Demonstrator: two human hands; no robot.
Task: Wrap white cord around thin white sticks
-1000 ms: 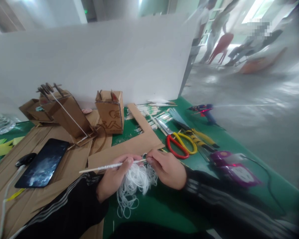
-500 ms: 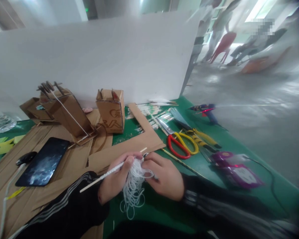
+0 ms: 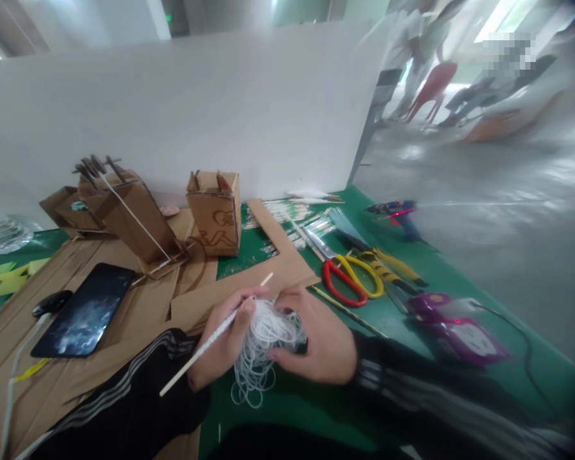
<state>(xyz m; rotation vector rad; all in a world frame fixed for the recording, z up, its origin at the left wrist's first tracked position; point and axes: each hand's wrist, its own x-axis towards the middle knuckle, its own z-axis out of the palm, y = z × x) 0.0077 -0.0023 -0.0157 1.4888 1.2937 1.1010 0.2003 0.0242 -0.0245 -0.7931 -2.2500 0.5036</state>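
My left hand point(image 3: 223, 338) is closed on a thin wooden stick point(image 3: 182, 377), which slants from lower left to upper right. White cord is wound around the stick's middle part. A loose bundle of white cord point(image 3: 268, 332) hangs between my hands, its loops drooping over the green table. Curled around the right side of this bundle is my right hand point(image 3: 316, 338), with thumb below and fingers above it.
Red-and-yellow scissors point(image 3: 347, 281), pliers point(image 3: 388, 265) and a purple packet point(image 3: 464, 332) lie on the right. A glue gun point(image 3: 395, 214) is behind them. Cardboard boxes point(image 3: 215, 214) stand further back; a phone point(image 3: 84, 310) lies on cardboard at left.
My right hand has gone from pinching the cord near the stick's tip to a wider grasp around the bundle. The bundle sits higher and is more gathered, and the stick is tilted more steeply.
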